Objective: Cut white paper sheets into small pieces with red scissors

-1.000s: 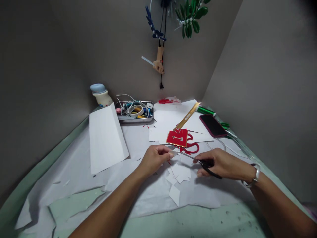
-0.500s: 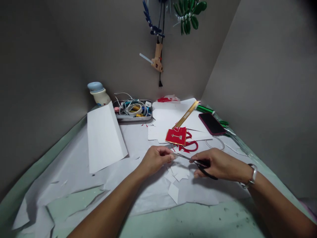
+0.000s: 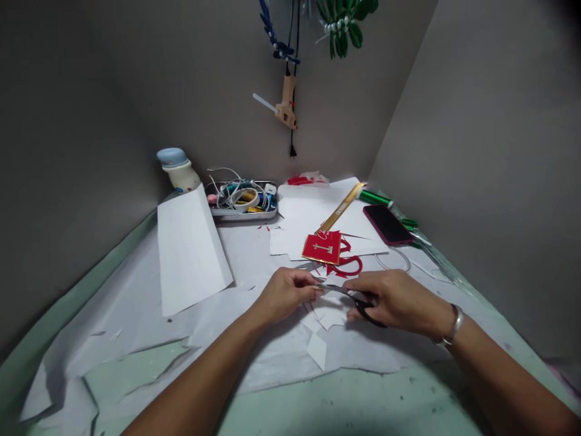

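Note:
My right hand [image 3: 385, 300] grips black-handled scissors [image 3: 365, 306], its fingers in the loops. The blades point left and reach the fingertips of my left hand [image 3: 290, 293]. Those fingers are pinched on a small piece of paper, mostly hidden by the fingers and blades. Beneath the scissors lie white paper cut-outs [image 3: 330, 316], and a pale diamond-shaped scrap [image 3: 316, 351] is nearer me. Just beyond my hands, a red card [image 3: 321, 247] with gold edging partly covers a second pair of scissors with red handles [image 3: 349, 266].
A folded white sheet [image 3: 193, 254] stands at left before a blue-lidded jar [image 3: 175, 166]. Behind are a metal tray [image 3: 245, 216] of tapes and cords, white card [image 3: 299, 212], a gold ribbon [image 3: 338, 212] and a phone [image 3: 387, 224]. A glue gun [image 3: 287, 106] hangs on the wall.
My right hand has shifted a little left with the black-handled scissors, and their blades now reach further over my left fingertips. My left hand stays nearly in place.

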The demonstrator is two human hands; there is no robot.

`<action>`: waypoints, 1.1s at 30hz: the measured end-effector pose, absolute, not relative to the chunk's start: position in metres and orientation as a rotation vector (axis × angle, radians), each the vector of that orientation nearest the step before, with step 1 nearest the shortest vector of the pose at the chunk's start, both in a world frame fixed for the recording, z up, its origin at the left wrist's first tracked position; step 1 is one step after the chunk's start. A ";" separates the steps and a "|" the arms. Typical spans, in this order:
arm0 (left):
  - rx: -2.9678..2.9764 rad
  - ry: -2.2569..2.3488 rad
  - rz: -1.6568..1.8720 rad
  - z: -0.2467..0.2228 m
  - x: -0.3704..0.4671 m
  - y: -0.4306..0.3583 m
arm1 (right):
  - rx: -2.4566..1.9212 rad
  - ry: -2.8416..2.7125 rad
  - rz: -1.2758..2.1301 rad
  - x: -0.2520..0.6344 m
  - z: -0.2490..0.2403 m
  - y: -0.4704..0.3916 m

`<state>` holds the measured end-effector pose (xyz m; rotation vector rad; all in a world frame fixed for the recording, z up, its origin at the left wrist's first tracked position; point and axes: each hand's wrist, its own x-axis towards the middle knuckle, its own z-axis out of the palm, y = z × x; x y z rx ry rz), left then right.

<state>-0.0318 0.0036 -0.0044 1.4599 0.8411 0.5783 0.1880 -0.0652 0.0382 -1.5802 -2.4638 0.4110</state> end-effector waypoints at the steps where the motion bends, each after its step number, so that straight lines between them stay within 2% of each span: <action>1: 1.459 0.840 0.578 -0.005 -0.032 0.004 | -1.579 -2.472 0.396 0.188 0.038 -0.065; 33: 1.471 0.797 0.574 -0.008 -0.033 0.005 | -1.517 -2.461 0.382 0.189 0.030 -0.063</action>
